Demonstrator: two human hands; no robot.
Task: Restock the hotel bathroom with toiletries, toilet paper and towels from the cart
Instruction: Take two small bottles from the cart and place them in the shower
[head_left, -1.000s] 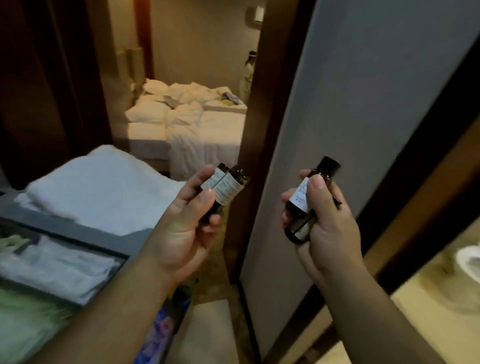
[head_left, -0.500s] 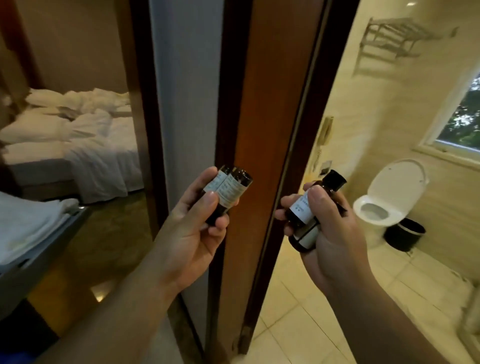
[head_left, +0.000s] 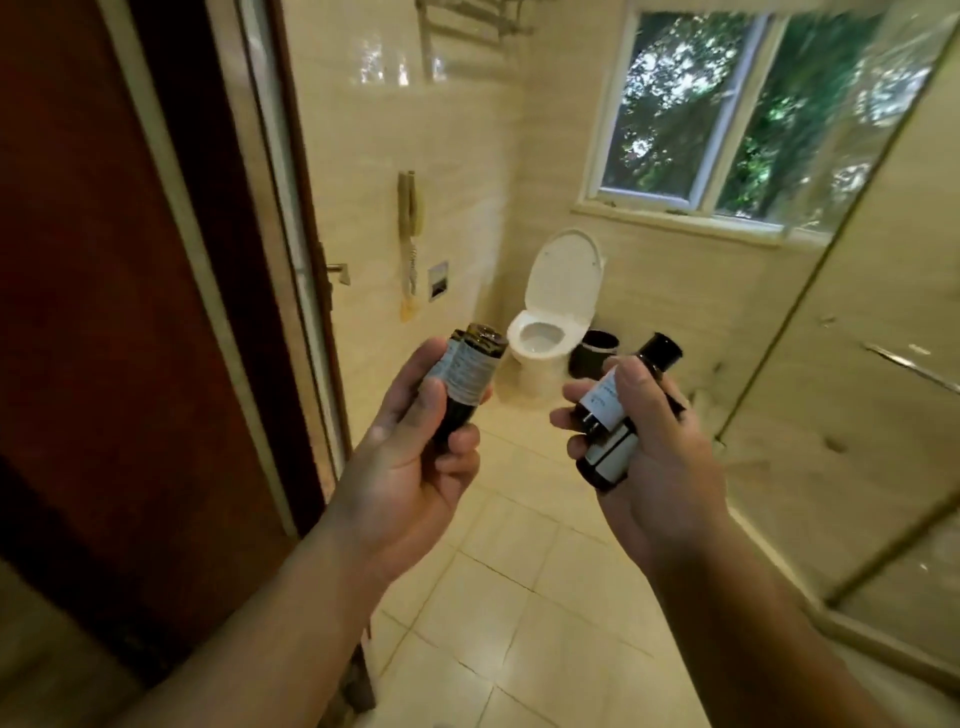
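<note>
My left hand (head_left: 415, 467) grips two small dark toiletry bottles (head_left: 106, 371) with white labels, held side by side with their tops pointing up. My right hand (head_left: 660, 457) holds two more dark labelled bottles (head_left: 608, 415), thumb pressed over them; one black cap sticks out above the fingers. Both hands are raised in front of me, just inside the bathroom doorway, about a hand's width apart.
The brown wooden door (head_left: 104, 312) stands open on the left. Ahead are a white toilet (head_left: 550, 322) with its lid up and a black bin (head_left: 595, 353) beside it. A glass shower screen (head_left: 857, 338) fills the right. A window (head_left: 753, 114), a wall phone (head_left: 408, 234) and a towel rack (head_left: 467, 26) line the walls.
The view has swung right from the cart and bedroom, past the door frame, into the bathroom. Both hands keep the same hold on their bottles.
</note>
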